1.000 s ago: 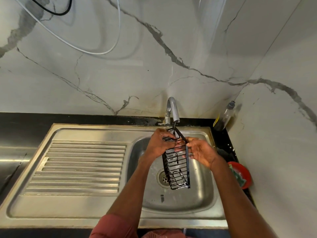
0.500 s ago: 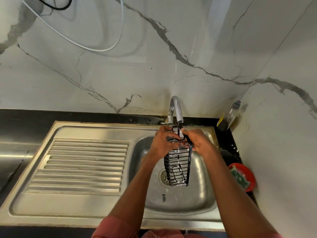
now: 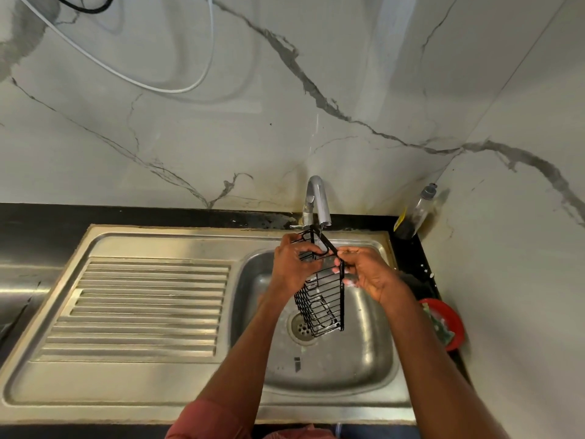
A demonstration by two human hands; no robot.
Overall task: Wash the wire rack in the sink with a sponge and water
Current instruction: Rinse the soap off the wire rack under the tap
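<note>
A black wire rack hangs upright over the steel sink bowl, its hooked top just under the chrome tap. My left hand grips the rack's upper left part. My right hand holds the rack's right edge near the top, fingers pinched on the wire. A thin stream of water falls from the tap onto the rack's top. A sponge lies in a red dish on the right of the sink, partly hidden by my right forearm.
The ribbed steel drainboard stretches to the left of the bowl. A clear bottle with a grey cap stands in the back right corner on the black counter. Marble walls close the back and right side. The drain sits under the rack.
My right hand has closed in from the right side onto the rack's upper edge. The rack has shifted up slightly toward the tap.
</note>
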